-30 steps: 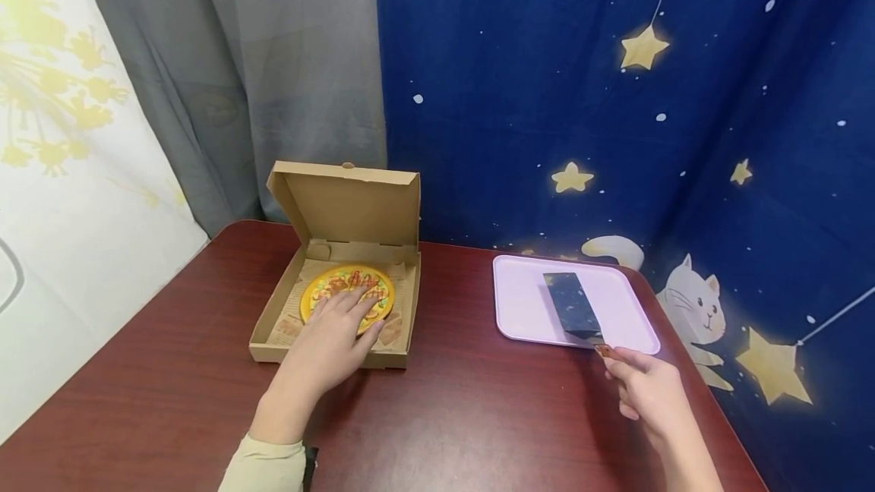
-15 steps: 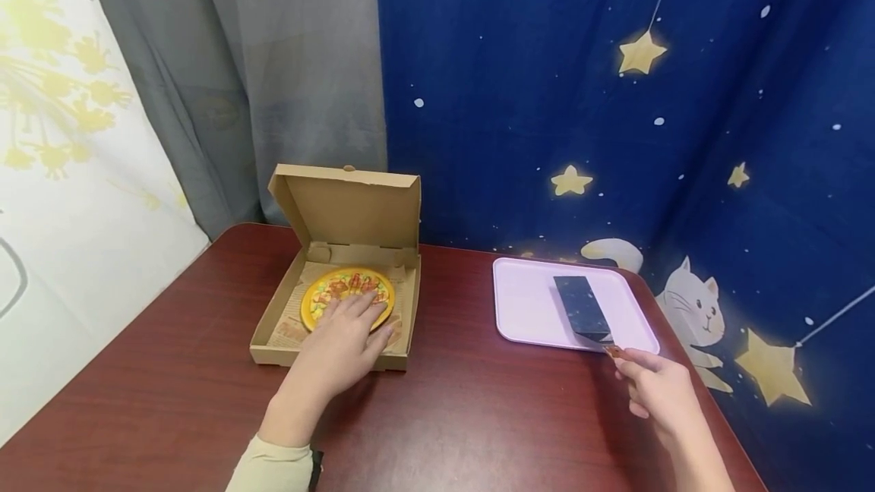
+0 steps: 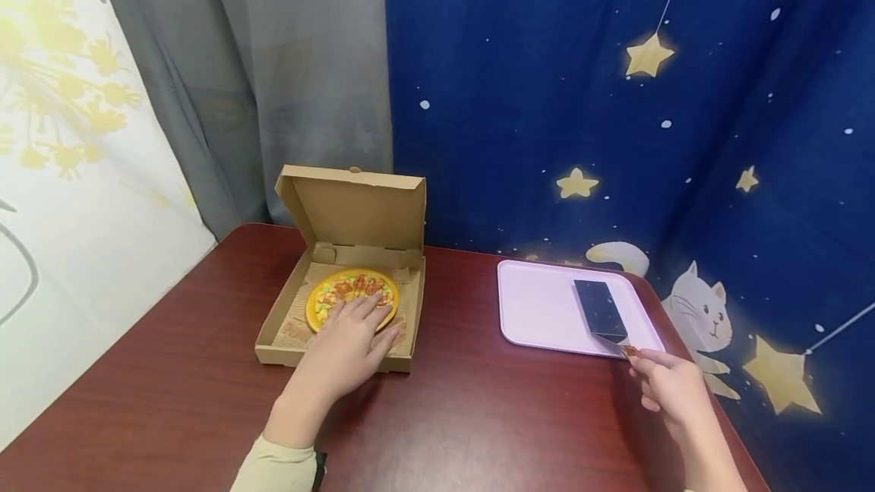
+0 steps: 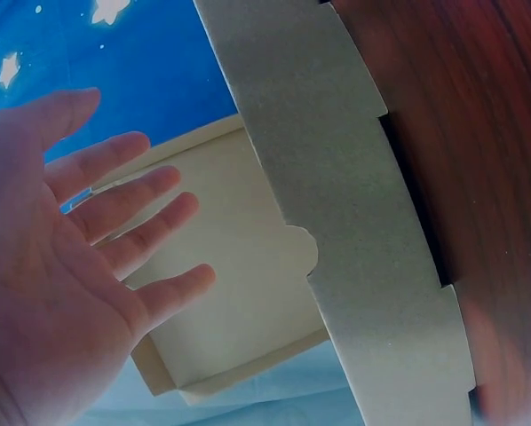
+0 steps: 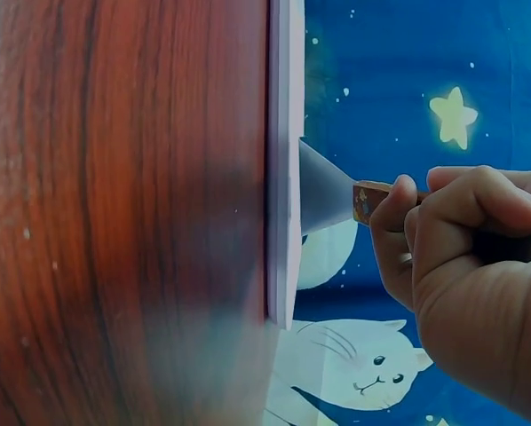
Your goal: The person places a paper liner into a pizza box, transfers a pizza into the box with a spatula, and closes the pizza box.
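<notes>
A round toy-like pizza [image 3: 357, 284] with a yellow crust lies on printed paper in an open cardboard pizza box [image 3: 362, 211]. Over its near half is my left hand [image 3: 345, 351], palm down with fingers extended, hiding part of the pizza. The left wrist view shows that hand's spread fingers [image 4: 150, 235] holding nothing, above the box's front wall. My right hand [image 3: 673, 389] grips the brown handle of a spatula [image 3: 601, 308]. Its flat rectangular metal blade, reflecting dark, overlaps the right part of a pink tray [image 3: 536, 310]. In the right wrist view the spatula's neck [image 5: 326, 189] crosses the tray's edge.
Both the box and the tray stand on a dark red wooden table [image 3: 472, 416], with a stretch of tabletop between them. A grey curtain [image 3: 321, 59] and a blue star-printed curtain [image 3: 506, 150] hang behind the table's far edge.
The right hand has moved the spatula to the right across the tray. My left hand has drawn slightly nearer and to the right over the pizza, uncovering more of it.
</notes>
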The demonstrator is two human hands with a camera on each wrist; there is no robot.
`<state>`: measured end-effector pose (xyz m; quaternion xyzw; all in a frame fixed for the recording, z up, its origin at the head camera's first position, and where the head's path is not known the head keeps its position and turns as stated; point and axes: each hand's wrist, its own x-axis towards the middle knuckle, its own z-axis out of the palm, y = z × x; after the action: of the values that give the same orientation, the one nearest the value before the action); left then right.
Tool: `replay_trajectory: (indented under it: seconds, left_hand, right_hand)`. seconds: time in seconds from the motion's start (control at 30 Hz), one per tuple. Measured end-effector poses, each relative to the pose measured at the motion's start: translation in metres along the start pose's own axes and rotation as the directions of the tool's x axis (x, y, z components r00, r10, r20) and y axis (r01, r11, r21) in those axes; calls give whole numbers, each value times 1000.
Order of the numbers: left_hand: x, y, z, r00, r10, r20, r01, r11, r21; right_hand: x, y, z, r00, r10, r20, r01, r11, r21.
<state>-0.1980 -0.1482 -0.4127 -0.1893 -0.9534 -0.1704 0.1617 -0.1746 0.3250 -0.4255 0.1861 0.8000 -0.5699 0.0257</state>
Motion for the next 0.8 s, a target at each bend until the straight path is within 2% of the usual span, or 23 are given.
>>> replay_trajectory:
  seconds: [0.23,0.47,0.67,0.8]
  left_hand:
    - [1,0,1,1000,-2,-2,2,1000,-2]
    - [1,1,0,1000,6,-11,-6,1000,-1]
    - [-3,1,0,1000,6,0,-6,1000,7]
    - [-3,0,1,1000,4,7,-4,1000,11]
  right_hand:
    - [5,0,-6,1000,5,-7,-4,1000,9]
    - [7,1,-13,998,55,-18,-53,995,89]
    - [7,4,-14,995,97,-9,-96,988,119]
    - [9,6,-15,995,100,-4,-98,982,160]
